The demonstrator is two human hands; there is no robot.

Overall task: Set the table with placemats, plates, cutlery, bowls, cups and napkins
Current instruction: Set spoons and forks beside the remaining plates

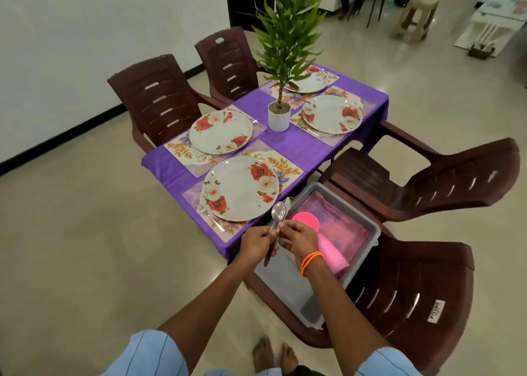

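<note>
The left hand [258,243] grips the handles of a spoon [278,213] and other cutlery, and the right hand [299,238] pinches the same bundle, above the near table corner. Just beside lies the nearest floral plate [241,188] on its placemat [288,167]; the grey tub [370,227] holds pink cups [328,244].

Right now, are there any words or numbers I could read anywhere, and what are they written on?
White label on the back of the nearest brown chair: it carries dark print, but it is too small and blurred to read.
Plates, placemats, purple tablecloth, grey tub and white plant pot: only flowers and plain colour, no words or numbers showing.
</note>
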